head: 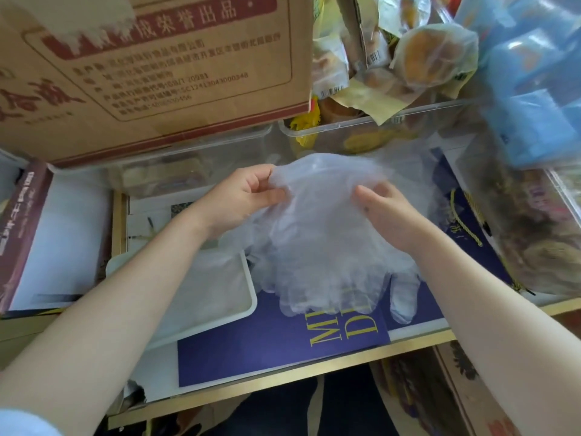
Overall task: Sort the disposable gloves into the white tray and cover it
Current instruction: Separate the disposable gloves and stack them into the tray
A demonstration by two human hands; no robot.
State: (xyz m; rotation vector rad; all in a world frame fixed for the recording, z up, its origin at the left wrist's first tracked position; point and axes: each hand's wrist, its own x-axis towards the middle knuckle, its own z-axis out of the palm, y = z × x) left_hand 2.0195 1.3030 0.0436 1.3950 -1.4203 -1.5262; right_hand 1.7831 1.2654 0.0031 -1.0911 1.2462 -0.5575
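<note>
We hold a floppy bunch of thin, translucent disposable plastic gloves [317, 234] up by its cuff end, with the empty glove fingers dangling toward six o'clock over a flat dark-blue book with yellow lettering [276, 347]. Our left hand [245, 199] pinches the bunch's upper edge at ten o'clock between thumb and curled fingers; our right hand [386, 212] grips the edge at two o'clock, fingers partly hidden behind the film.

The shallow white rectangular tray with rounded corners [248, 297] lies at eight o'clock of the bunch, just beside the hanging tips, and holds a pale cloudy layer that may be gloves already; we cannot tell. We see no lid that we can name.

Our judgement of the risks: the film is slick and weightless, so single gloves could slip from the pinch and drift onto the book. The limp fingers may drape over the tray's low rim and later foul the cover. The clear plastic bins [355, 127] and the leaning brown cardboard box [151, 73] at twelve o'clock crowd our reach.
</note>
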